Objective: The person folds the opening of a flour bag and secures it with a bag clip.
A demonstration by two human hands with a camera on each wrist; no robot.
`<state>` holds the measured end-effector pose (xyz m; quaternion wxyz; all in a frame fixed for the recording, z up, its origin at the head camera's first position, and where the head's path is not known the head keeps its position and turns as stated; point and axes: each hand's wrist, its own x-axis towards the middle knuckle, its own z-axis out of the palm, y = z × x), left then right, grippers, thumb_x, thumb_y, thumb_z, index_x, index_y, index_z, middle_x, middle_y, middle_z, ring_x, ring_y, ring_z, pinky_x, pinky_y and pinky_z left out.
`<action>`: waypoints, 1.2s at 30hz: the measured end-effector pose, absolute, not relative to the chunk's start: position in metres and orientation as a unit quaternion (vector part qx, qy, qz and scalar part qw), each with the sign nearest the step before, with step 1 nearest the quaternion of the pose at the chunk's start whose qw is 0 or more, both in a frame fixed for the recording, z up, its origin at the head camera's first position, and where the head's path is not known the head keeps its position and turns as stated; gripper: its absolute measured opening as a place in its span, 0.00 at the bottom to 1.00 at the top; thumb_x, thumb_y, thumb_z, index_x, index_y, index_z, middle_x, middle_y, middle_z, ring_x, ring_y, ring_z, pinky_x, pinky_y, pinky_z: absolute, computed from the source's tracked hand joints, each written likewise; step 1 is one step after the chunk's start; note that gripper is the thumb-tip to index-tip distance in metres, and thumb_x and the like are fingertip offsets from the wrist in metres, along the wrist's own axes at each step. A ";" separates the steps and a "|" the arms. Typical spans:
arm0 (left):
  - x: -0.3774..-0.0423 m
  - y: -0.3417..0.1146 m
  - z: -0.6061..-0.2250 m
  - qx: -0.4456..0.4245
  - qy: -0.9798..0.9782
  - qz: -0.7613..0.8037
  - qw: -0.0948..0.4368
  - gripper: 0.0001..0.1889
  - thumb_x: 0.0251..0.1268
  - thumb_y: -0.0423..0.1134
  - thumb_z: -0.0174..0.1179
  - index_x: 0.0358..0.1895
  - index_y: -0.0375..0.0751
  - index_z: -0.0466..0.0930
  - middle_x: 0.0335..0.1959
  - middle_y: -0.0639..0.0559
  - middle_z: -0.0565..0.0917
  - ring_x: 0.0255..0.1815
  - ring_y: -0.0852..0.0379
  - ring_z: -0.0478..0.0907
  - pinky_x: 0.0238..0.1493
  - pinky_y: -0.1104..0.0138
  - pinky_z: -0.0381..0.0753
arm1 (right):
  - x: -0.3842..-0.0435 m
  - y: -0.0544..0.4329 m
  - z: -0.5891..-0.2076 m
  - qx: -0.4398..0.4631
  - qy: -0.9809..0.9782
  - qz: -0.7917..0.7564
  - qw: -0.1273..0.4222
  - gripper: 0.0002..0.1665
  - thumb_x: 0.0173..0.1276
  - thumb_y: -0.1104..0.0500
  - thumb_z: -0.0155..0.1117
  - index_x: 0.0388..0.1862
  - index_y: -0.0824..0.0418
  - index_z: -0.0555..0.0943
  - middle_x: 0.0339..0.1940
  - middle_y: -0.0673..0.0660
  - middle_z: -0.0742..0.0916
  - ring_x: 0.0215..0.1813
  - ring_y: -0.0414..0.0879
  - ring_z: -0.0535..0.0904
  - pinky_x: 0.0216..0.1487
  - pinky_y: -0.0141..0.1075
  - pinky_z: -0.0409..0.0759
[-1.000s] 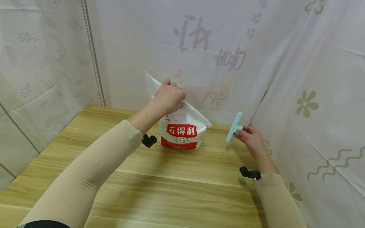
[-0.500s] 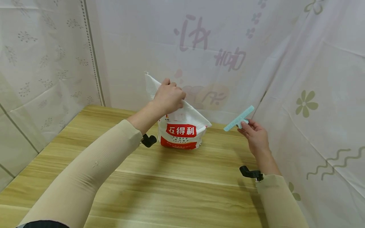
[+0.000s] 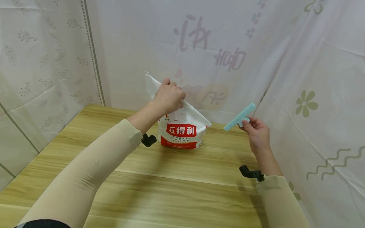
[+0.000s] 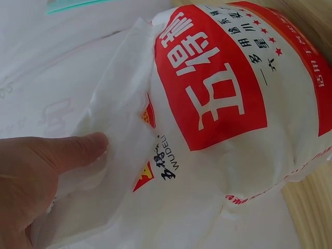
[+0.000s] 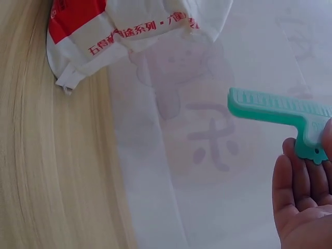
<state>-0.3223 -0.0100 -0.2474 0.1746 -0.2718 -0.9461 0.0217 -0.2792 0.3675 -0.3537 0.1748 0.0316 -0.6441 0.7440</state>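
Observation:
A white flour bag (image 3: pixel 183 130) with red print stands on the wooden table, its top folded over into a slanting edge. My left hand (image 3: pixel 170 96) grips that edge from above. In the left wrist view the thumb (image 4: pixel 85 150) presses on the folded white plastic, while the other fingers are mostly hidden. To the right of the bag, my right hand (image 3: pixel 259 134) pinches a light teal bag clip (image 3: pixel 239 117) by its short handle. The long bar of the clip (image 5: pixel 280 106) slants up to the right in the head view, held above the table and apart from the bag.
The wood-grain table (image 3: pixel 159 196) stretches toward me in front of the bag. Behind it hangs a pale printed curtain (image 3: pixel 137 47), and another curtain (image 3: pixel 328 79) runs close along the right side. Each wrist carries a small black camera mount (image 3: pixel 251 172).
My right hand has turned the bag clip from nearly upright to a diagonal slant and lifted it slightly up and to the right. My left hand and the flour bag stay in place.

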 end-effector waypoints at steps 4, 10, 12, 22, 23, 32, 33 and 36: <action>-0.322 -0.010 -0.247 -0.272 -0.946 0.026 0.176 0.06 0.75 0.46 0.69 0.47 0.51 0.91 0.47 0.51 0.93 0.50 0.46 0.82 0.64 0.52 0.67 | -0.277 0.363 -0.348 0.026 -0.657 0.726 0.203 0.05 0.74 0.66 0.75 0.46 0.64 0.87 0.35 0.52 0.92 0.37 0.41 0.92 0.45 0.30 0.90; -0.320 -0.009 -0.246 -0.271 -0.946 0.029 0.174 0.07 0.75 0.46 0.70 0.48 0.51 0.91 0.48 0.51 0.93 0.50 0.46 0.82 0.63 0.52 0.67 | -0.274 0.361 -0.340 0.009 -0.671 0.707 0.221 0.05 0.74 0.65 0.74 0.44 0.65 0.86 0.33 0.51 0.92 0.35 0.39 0.92 0.43 0.29 0.90; -0.320 -0.009 -0.246 -0.271 -0.946 0.027 0.174 0.07 0.75 0.47 0.70 0.48 0.51 0.91 0.48 0.51 0.93 0.51 0.46 0.82 0.63 0.52 0.67 | -0.274 0.360 -0.339 0.006 -0.672 0.705 0.227 0.05 0.74 0.65 0.73 0.43 0.66 0.85 0.32 0.51 0.92 0.34 0.39 0.91 0.43 0.28 0.90; -0.320 -0.009 -0.248 -0.270 -0.945 0.037 0.179 0.09 0.76 0.48 0.70 0.51 0.51 0.91 0.49 0.50 0.93 0.52 0.45 0.81 0.65 0.52 0.67 | -0.273 0.358 -0.336 0.010 -0.659 0.715 0.232 0.04 0.74 0.66 0.72 0.42 0.66 0.84 0.31 0.51 0.91 0.32 0.39 0.90 0.42 0.28 0.89; -0.320 -0.009 -0.248 -0.269 -0.945 0.040 0.180 0.10 0.76 0.48 0.70 0.51 0.51 0.91 0.50 0.50 0.93 0.52 0.45 0.81 0.65 0.52 0.67 | -0.273 0.358 -0.336 0.010 -0.657 0.717 0.232 0.04 0.75 0.66 0.72 0.42 0.66 0.84 0.31 0.51 0.91 0.32 0.39 0.90 0.42 0.28 0.89; -0.321 -0.015 -0.247 -0.243 -0.948 0.053 0.197 0.17 0.73 0.55 0.71 0.53 0.49 0.91 0.50 0.49 0.92 0.52 0.46 0.80 0.67 0.51 0.67 | -0.273 0.353 -0.331 0.018 -0.657 0.716 0.236 0.04 0.75 0.65 0.72 0.43 0.65 0.85 0.33 0.51 0.90 0.33 0.39 0.91 0.43 0.28 0.89; -0.321 -0.016 -0.247 -0.237 -0.950 0.053 0.198 0.18 0.73 0.57 0.71 0.53 0.48 0.91 0.50 0.48 0.92 0.52 0.46 0.80 0.68 0.51 0.67 | -0.273 0.353 -0.330 0.018 -0.657 0.716 0.236 0.05 0.75 0.64 0.73 0.43 0.64 0.85 0.34 0.51 0.90 0.33 0.39 0.91 0.43 0.27 0.89; -0.321 -0.019 -0.246 -0.226 -0.952 0.048 0.199 0.22 0.71 0.60 0.72 0.53 0.48 0.91 0.49 0.48 0.92 0.52 0.46 0.79 0.69 0.51 0.64 | -0.274 0.350 -0.327 0.016 -0.659 0.714 0.237 0.05 0.75 0.64 0.73 0.43 0.64 0.85 0.34 0.51 0.90 0.33 0.38 0.91 0.42 0.27 0.88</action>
